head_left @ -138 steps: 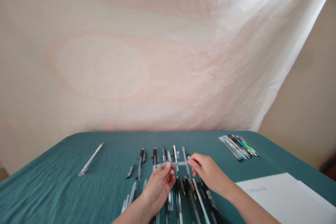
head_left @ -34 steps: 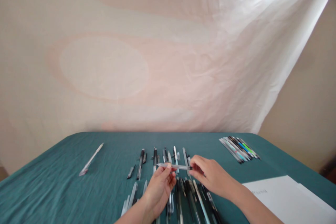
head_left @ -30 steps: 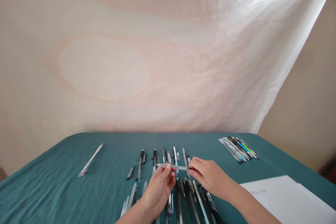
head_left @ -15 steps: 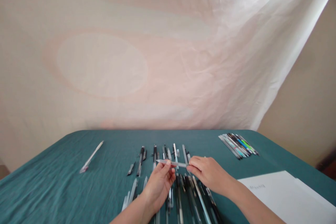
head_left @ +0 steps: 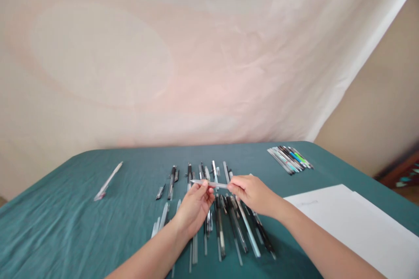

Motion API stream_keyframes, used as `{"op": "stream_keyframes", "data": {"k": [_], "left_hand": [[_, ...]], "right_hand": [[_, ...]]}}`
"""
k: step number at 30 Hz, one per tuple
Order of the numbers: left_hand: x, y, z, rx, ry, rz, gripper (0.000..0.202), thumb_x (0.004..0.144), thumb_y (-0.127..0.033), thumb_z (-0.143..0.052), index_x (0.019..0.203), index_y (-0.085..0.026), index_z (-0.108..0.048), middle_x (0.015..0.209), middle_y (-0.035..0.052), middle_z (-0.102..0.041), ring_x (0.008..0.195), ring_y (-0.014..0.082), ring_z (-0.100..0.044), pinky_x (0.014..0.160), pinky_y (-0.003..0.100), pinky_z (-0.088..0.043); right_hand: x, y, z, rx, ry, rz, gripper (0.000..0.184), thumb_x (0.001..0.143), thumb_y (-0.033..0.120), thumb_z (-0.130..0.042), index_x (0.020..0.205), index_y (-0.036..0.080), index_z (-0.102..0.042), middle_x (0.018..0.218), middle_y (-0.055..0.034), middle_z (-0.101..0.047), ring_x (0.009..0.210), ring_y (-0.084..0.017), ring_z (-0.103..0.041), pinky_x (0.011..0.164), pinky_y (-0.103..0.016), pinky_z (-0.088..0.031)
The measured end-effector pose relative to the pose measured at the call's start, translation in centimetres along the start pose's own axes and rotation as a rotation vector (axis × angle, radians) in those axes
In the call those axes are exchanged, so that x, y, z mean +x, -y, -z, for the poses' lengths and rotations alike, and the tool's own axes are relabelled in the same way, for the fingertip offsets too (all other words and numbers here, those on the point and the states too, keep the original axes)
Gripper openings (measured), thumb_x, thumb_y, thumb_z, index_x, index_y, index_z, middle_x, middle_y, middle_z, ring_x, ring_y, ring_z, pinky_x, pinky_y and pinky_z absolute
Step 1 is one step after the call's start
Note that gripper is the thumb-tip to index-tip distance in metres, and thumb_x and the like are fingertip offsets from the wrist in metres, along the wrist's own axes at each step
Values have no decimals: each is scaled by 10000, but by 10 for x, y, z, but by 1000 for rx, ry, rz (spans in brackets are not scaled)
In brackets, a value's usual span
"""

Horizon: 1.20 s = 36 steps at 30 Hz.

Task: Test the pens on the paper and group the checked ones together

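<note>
A slim, pale translucent pen (head_left: 218,185) is held level above the rows of pens, its pointed end to the left. My left hand (head_left: 195,204) pinches it near the tip between thumb and fingers. Closed round its right end is my right hand (head_left: 251,192), which hides that end. Below my hands lie several dark and clear pens and pen parts, among them a pale blue pen (head_left: 248,226) and a black pen (head_left: 264,233). Behind my left hand are a black-and-clear pen (head_left: 172,182) and a small loose cap (head_left: 160,192).
A white pen (head_left: 109,180) lies alone at the left on the green cloth (head_left: 65,209). At the far right is a row of several pens (head_left: 290,159). White paper sheets (head_left: 350,213) with a small scribble lie at the right. A pale sheet (head_left: 196,52) hangs behind the table.
The view has tilted down and shifted slightly, so the table sits higher in the picture. Both hands still hold the pen in nearly the same pose.
</note>
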State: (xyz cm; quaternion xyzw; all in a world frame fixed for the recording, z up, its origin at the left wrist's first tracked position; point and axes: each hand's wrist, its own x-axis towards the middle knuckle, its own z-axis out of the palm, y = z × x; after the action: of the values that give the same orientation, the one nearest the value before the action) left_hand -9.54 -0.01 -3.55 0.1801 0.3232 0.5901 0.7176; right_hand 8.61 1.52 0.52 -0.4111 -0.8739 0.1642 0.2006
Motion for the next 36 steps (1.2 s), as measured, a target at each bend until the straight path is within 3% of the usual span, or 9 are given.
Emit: {"op": "stream_keyframes", "data": {"k": [6,9,12,16,18,21,27,32,36], "left_hand": [[0,-5,-8,-21,18,1,158,852,-51,-448,749,-114,-551,694,21,-565,581,68,-559,567,166,-517],[-2,-8,-11,-38,33,23,154,855,-59,-448,758,-111,-556,702,25,-568,590,68,-560,585,170,-519],[-7,-9,-17,-57,45,61,148,860,-78,-450,765,-101,-562,725,39,-575,591,62,-556,601,170,-513],[-21,-2,-26,-53,116,156,112,850,-114,-485,811,-95,-588,724,40,-576,584,66,-545,605,183,-497],[-27,3,-29,-25,142,173,84,831,-121,-520,846,-108,-602,746,38,-585,628,81,-557,632,194,-488],[-34,9,-31,79,181,144,106,827,-173,-536,901,-152,-608,823,33,-596,705,100,-557,711,223,-463],[-51,5,-37,938,459,-221,170,811,-300,-539,800,-196,-673,791,62,-627,766,183,-540,734,241,-406],[-57,19,-30,1323,796,-547,249,793,-199,-552,1008,-275,-651,990,75,-669,939,242,-584,927,354,-340],[-51,34,-22,1503,931,-487,403,790,-201,-557,1180,-299,-540,1214,64,-562,1131,276,-488,1008,416,-259]], "right_hand": [[0,0,-5,492,72,-164,382,908,429,-289,675,180,-462,522,31,-551,498,-105,-551,542,-201,-408],[-2,0,3,567,87,-151,359,883,454,-350,706,171,-480,561,34,-547,521,-101,-546,545,-203,-417],[-5,2,14,520,62,-56,333,771,449,-563,937,163,-514,796,-5,-581,682,-119,-556,612,-216,-441],[-7,11,20,407,1,144,701,684,382,-684,1278,186,-368,1175,-91,-450,1012,-180,-485,852,-289,-406],[-7,15,18,393,25,224,565,786,346,-588,1294,207,-383,1205,-88,-426,1051,-169,-465,903,-292,-370],[-6,16,17,400,49,228,340,889,320,-423,1209,237,-505,1118,-61,-481,928,-131,-524,828,-267,-415],[-15,-18,42,531,-218,-78,388,876,443,-386,964,163,-641,842,-51,-591,696,-123,-548,649,-258,-466],[-62,-72,59,689,-319,-397,412,792,502,-493,896,127,-630,718,-41,-611,568,-117,-538,535,-253,-454],[-113,-117,59,680,-489,-590,299,701,433,-641,784,155,-567,531,35,-527,472,-95,-478,486,-227,-405]]}}
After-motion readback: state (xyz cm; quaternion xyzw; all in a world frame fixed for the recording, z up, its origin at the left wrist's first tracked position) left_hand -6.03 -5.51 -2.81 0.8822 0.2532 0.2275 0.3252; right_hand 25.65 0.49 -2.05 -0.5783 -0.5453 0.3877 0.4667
